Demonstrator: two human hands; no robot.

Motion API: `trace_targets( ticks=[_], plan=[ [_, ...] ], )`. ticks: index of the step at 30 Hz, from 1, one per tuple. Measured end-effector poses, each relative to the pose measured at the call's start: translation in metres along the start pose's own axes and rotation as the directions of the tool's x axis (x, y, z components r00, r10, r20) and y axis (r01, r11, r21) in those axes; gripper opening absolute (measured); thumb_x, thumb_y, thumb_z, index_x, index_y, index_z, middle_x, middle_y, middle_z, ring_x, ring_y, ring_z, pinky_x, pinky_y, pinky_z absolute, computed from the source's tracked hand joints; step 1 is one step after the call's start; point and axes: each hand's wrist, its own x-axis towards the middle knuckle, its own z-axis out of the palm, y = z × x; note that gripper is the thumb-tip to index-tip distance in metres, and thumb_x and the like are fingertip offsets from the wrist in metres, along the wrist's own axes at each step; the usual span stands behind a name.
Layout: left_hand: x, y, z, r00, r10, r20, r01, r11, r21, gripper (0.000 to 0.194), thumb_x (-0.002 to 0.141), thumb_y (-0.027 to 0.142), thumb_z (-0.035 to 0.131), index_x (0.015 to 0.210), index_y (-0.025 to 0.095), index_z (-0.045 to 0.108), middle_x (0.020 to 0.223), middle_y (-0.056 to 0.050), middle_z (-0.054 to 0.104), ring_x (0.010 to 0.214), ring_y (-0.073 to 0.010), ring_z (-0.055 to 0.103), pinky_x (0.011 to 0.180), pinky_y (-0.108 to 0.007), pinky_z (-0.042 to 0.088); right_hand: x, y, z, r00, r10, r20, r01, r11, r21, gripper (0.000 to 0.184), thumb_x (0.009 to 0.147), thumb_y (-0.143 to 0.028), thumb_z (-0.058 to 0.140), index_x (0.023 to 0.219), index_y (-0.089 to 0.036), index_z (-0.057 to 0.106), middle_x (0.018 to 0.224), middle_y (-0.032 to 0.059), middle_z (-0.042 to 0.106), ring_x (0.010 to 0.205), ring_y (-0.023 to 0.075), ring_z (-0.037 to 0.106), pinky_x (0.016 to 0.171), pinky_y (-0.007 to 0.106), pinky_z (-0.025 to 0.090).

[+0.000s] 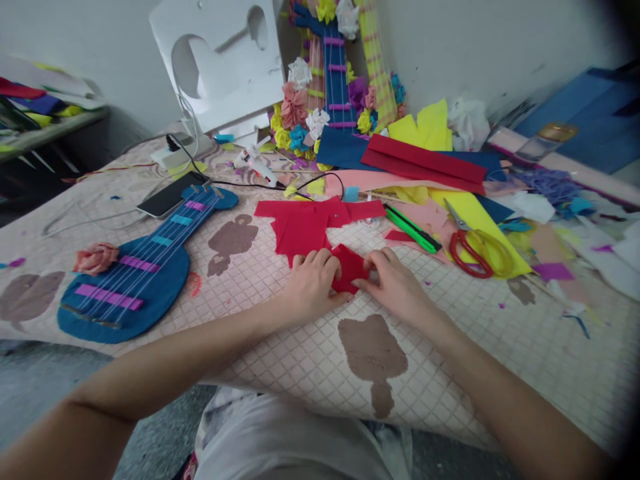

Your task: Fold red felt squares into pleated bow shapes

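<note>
A small red paper piece [349,268], with angled edges, lies between my two hands just above the table. My left hand [311,285] is closed on its left edge, fingers curled and thumb below. On the other side, my right hand [393,280] pinches the right edge between thumb and fingers. Right behind them is a loose pile of red paper pieces [303,230], some overlapping. A green utility knife [411,228] lies to the right of the pile, and scissors [470,255] with red and yellow handles rest beyond it.
A blue toy guitar [145,267] with a pink paper rose [96,258] lies at left, near a phone [173,195]. A glue gun [257,167] and its cable sit at the back. Decorated guitars [336,80] and a white foam board [225,100] lean on the wall. Paper scraps cover the right side.
</note>
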Motion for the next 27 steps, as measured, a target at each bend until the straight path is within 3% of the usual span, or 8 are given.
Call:
trace_targets(
  ticks=[5, 9, 15, 18, 22, 27],
  plan=[
    [0.0, 0.0, 0.001, 1.0, -0.002, -0.008, 0.002, 1.0, -0.014, 0.035, 0.077, 0.049, 0.064, 0.09, 0.018, 0.053, 0.101, -0.006, 0.057, 0.094, -0.0251, 0.052, 0.077, -0.037, 0.036, 0.004, 0.012, -0.006, 0.998, 0.036, -0.042, -0.036, 0.999, -0.002, 0.016, 0.079, -0.022, 0.06, 0.081, -0.022, 0.044, 0.084, 0.0031, 0.05, 0.074, 0.0188, 0.055, 0.061, 0.031, 0.043],
    [0.0, 0.0, 0.001, 1.0, 0.0, -0.01, 0.0, 1.0, -0.016, 0.036, 0.077, 0.05, 0.063, 0.09, 0.018, 0.053, 0.101, -0.006, 0.057, 0.094, -0.0254, 0.052, 0.076, -0.037, 0.035, 0.004, -0.004, -0.01, 0.997, -0.023, -0.08, 0.031, 0.995, 0.094, 0.012, 0.08, -0.016, 0.055, 0.078, -0.022, 0.044, 0.082, 0.0017, 0.053, 0.071, 0.0154, 0.053, 0.064, 0.029, 0.042],
    [0.0, -0.002, 0.0, 1.0, 0.022, -0.018, -0.022, 0.999, -0.033, 0.033, 0.078, 0.047, 0.064, 0.09, 0.018, 0.053, 0.1, -0.005, 0.057, 0.096, -0.0256, 0.053, 0.077, -0.037, 0.036, -0.001, -0.027, -0.004, 0.985, -0.089, 0.151, 0.053, 0.973, 0.227, 0.01, 0.083, -0.016, 0.052, 0.078, -0.022, 0.046, 0.07, -0.0023, 0.056, 0.063, 0.0134, 0.051, 0.059, 0.026, 0.037],
    [0.001, -0.006, -0.001, 1.0, 0.02, -0.004, -0.021, 0.996, -0.09, 0.03, 0.077, 0.044, 0.065, 0.089, 0.019, 0.054, 0.098, -0.004, 0.058, 0.096, -0.025, 0.054, 0.077, -0.037, 0.036, -0.001, -0.025, -0.001, 0.985, -0.067, 0.161, 0.028, 0.972, 0.235, 0.01, 0.082, -0.014, 0.05, 0.078, -0.022, 0.046, 0.072, -0.0017, 0.057, 0.064, 0.0137, 0.052, 0.06, 0.027, 0.037],
    [0.003, -0.012, -0.002, 1.0, -0.003, -0.001, 0.003, 0.983, -0.186, 0.013, 0.08, 0.025, 0.061, 0.089, 0.02, 0.054, 0.098, -0.003, 0.058, 0.095, -0.0223, 0.056, 0.076, -0.035, 0.039, -0.002, -0.025, 0.0, 0.985, -0.029, 0.168, -0.008, 0.976, 0.218, 0.01, 0.083, -0.018, 0.054, 0.079, -0.022, 0.046, 0.072, -0.0024, 0.056, 0.065, 0.0136, 0.052, 0.059, 0.026, 0.037],
    [0.002, -0.017, -0.005, 0.996, -0.074, -0.04, 0.062, 0.966, -0.252, 0.015, 0.076, 0.012, 0.058, 0.089, 0.019, 0.052, 0.1, -0.003, 0.057, 0.09, -0.0196, 0.056, 0.075, -0.034, 0.042, -0.004, -0.025, 0.002, 0.986, -0.04, 0.162, 0.014, 0.987, 0.16, 0.014, 0.08, -0.022, 0.061, 0.081, -0.022, 0.047, 0.075, -0.0021, 0.055, 0.067, 0.0137, 0.052, 0.06, 0.026, 0.038]
  ],
)
